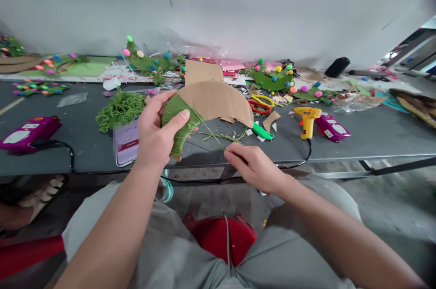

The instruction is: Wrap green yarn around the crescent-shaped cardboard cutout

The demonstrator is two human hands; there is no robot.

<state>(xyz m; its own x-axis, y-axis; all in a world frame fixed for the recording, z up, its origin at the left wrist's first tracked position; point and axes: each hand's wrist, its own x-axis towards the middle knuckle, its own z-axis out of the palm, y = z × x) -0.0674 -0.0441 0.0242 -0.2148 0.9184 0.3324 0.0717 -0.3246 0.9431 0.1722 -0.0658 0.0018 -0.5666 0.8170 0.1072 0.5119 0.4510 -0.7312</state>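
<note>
A curved cardboard cutout (218,98) is held up over the table edge, its left end wrapped in green yarn (180,118). My left hand (160,127) grips that wrapped end, with the thumb pressed on the yarn. From the wrapping a taut green strand (214,135) runs down to the right. My right hand (254,166) pinches the strand's lower end between thumb and fingers. Behind my left hand lies a loose heap of green yarn (121,109), and a phone (126,146) lies partly hidden by the same hand.
A yellow glue gun (307,121) stands by a purple box (333,128); another purple box (30,133) is at left, with a cord along the edge. Red-and-yellow scissors (261,103), a green-handled cutter (263,131) and scraps lie mid-table. Pompom-covered green crescents (272,79) sit behind.
</note>
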